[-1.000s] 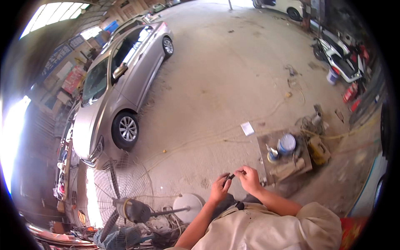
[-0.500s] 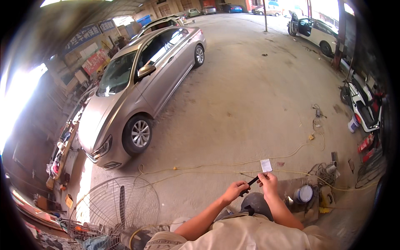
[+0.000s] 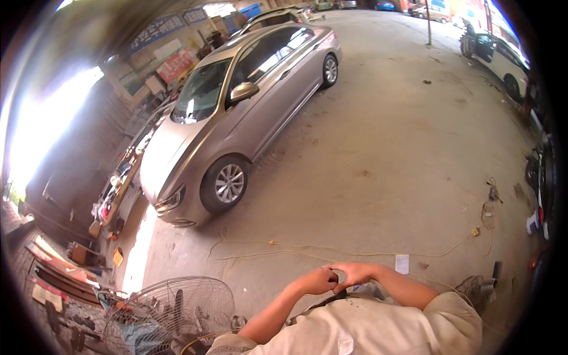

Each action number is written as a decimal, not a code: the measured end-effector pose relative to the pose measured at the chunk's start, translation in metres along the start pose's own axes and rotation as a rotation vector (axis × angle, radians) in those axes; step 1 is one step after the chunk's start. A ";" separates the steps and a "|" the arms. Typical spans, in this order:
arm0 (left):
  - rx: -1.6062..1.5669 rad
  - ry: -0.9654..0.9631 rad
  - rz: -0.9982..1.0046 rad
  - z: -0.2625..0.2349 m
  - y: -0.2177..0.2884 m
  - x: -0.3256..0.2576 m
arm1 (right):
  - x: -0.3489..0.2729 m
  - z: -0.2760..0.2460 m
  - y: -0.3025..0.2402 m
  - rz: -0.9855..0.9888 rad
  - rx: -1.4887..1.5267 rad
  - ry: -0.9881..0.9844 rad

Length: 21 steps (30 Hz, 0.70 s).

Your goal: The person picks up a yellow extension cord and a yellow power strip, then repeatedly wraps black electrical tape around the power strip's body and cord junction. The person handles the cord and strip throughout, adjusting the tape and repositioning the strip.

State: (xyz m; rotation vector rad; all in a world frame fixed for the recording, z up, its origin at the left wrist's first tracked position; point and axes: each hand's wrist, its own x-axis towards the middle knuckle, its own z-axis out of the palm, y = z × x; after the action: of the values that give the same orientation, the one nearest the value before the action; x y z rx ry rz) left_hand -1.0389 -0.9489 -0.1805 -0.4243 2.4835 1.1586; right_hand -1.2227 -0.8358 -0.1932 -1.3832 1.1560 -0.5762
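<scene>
My left hand (image 3: 318, 281) is closed, its fingers curled in front of my torso. Against it rests my right hand (image 3: 354, 273), its fingers and thumb bent round towards the left one, with a small gap between them. What the two hands hold is mostly hidden by the fingers. A dark strip (image 3: 329, 299) shows just below them, close to my beige shirt (image 3: 378, 325); I cannot tell whether it is in my grip. On the floor beyond my right forearm lies a white sheet of paper (image 3: 402, 264).
A wire-caged fan (image 3: 171, 313) stands near left. Beyond it is a parked beige car (image 3: 236, 118). A yellow cable (image 3: 378, 254) runs across the floor. At right lie coiled hoses or wires (image 3: 473, 290), and farther off stands a white car (image 3: 503, 62) with an open door.
A black strip-like thing stretched between my hands before; now the hands meet and mostly cover whatever they hold. They have come nearer my torso. The view has turned right.
</scene>
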 end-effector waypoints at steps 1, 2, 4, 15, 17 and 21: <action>-0.013 -0.010 -0.021 -0.012 0.002 0.001 | 0.008 -0.012 -0.004 -0.027 -0.020 -0.039; -0.077 0.034 -0.010 -0.020 -0.001 0.005 | 0.019 -0.025 0.002 -0.093 -0.085 -0.005; -0.166 0.058 -0.085 -0.046 0.010 0.008 | 0.031 -0.053 -0.006 -0.048 -0.057 -0.084; -0.246 0.090 -0.011 -0.116 -0.018 0.043 | 0.070 -0.130 -0.008 0.129 0.199 -0.082; -0.222 0.133 0.054 -0.125 -0.033 0.050 | 0.074 -0.141 -0.023 0.243 0.179 -0.047; -0.181 0.117 0.040 -0.162 -0.063 0.070 | 0.088 -0.152 -0.030 0.335 0.101 0.031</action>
State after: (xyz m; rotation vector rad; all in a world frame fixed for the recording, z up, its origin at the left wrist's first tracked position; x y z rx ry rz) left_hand -1.1072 -1.1217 -0.1579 -0.5075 2.5047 1.4189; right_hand -1.3121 -0.9858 -0.1607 -1.0681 1.3312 -0.4101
